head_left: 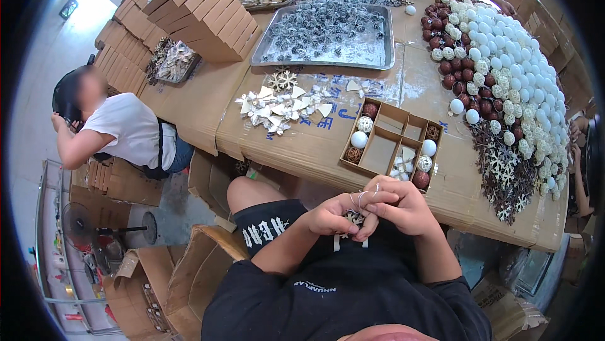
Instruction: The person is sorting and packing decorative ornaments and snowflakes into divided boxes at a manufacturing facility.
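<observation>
1. Left hand: fingers curled nearly closed around a small ornament, dark with pale parts; fingers hid much of it, exact shape couldn't be told.
2. Right hand: fingers bent, thumb and fingertips drawn together on a thin string loop, right up against the left hand. Exact pinch point couldn't be told.
3. Ornament location: between the two hands, above the lap, just off the near edge of the cardboard-covered table.
4. Divided box sat on the table just beyond the hands. Left column, far to near: dark red ball, white woven ball, smooth white ball, brown woven ball. Right column: brown woven, smooth white, white woven, dark red. White pieces lay in a near middle compartment.
5. Pile of white ornaments lay left of the box, wooden snowflakes at its far side.
6. Metal tray behind held dark, white-dusted ornaments.
7. Right side: big heap of balls, with snowflake ornaments at its near end.
8. Left: seated co-worker in a white shirt, near stacked cartons.
</observation>
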`<control>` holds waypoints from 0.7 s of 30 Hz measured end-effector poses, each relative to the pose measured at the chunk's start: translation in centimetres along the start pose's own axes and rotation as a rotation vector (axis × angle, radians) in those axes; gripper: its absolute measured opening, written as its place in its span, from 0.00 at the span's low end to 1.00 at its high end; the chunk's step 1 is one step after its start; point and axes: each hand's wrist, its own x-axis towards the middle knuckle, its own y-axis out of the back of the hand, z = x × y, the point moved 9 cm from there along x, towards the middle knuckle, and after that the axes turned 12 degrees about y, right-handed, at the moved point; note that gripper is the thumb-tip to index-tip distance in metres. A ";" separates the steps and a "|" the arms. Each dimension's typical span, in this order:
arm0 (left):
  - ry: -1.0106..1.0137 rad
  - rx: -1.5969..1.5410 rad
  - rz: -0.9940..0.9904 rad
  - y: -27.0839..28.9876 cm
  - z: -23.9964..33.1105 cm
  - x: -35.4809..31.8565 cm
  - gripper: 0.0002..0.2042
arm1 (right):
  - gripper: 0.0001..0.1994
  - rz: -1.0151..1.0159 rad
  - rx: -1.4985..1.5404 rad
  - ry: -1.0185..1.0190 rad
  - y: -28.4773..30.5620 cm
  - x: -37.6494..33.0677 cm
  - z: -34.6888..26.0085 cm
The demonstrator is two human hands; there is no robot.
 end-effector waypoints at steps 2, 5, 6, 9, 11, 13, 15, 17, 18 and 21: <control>-0.019 0.037 -0.071 -0.1 -0.1 -0.1 0.32 | 0.05 0.065 0.295 -0.117 0.0 -0.9 1.4; -0.001 -0.011 -0.148 -1.2 -0.2 -0.2 0.22 | 0.07 0.073 0.667 -0.210 -0.3 -2.2 2.5; 0.032 -0.017 -0.150 -1.4 -0.3 0.0 0.22 | 0.09 0.041 0.735 -0.236 -0.7 -2.4 2.5; 0.065 -0.038 -0.166 -1.5 -0.7 0.0 0.26 | 0.22 -0.038 0.673 -0.275 -1.3 -2.3 1.9; 0.071 -0.074 -0.191 -1.5 -0.9 -0.4 0.36 | 0.24 -0.052 0.444 -0.304 -1.3 -2.4 1.6; 0.110 -0.006 -0.241 -1.5 -1.1 -0.3 0.41 | 0.20 -0.075 0.360 -0.287 -1.1 -2.1 1.4; 0.194 0.000 -0.204 -1.4 -1.9 -0.5 0.40 | 0.12 -0.081 0.237 -0.319 -0.9 -2.4 2.3; 0.194 0.032 -0.219 -1.6 -1.9 -0.4 0.41 | 0.10 -0.086 0.203 -0.317 -1.0 -2.6 2.7; 0.178 0.014 -0.188 -1.5 -1.7 -0.4 0.38 | 0.09 -0.092 0.170 -0.315 -1.0 -2.6 2.9; 0.157 0.035 -0.212 -0.8 -2.0 -0.4 0.30 | 0.05 -0.101 0.264 -0.146 -0.5 -2.3 2.9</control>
